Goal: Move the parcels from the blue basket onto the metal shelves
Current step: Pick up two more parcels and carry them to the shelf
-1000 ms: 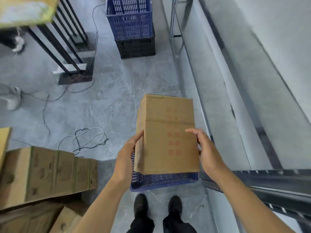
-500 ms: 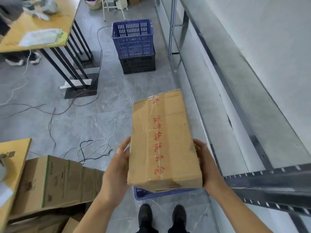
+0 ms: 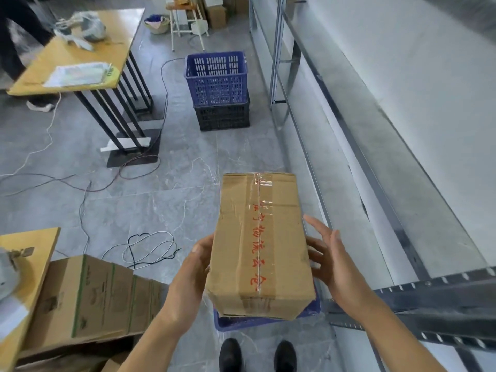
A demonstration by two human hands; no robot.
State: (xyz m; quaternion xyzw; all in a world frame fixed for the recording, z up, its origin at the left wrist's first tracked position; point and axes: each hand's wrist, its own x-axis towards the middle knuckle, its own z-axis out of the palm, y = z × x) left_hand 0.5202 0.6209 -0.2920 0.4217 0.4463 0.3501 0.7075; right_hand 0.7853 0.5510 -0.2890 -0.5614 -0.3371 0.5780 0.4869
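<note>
Parcel [image 3: 259, 245] lifted clear above blue basket [image 3: 241, 322] at your feet, taped face up, not yet on metal shelves [image 3: 418, 291] to your right. Shelf surfaces in view bare, so most of job looks left; basket contents hidden under parcel. Your left hand [image 3: 192, 272] presses parcel's left side, grip clamped on it. Your right hand [image 3: 328, 253] sits against right side, fingers spread loose, contact probably light, hard to confirm.
</note>
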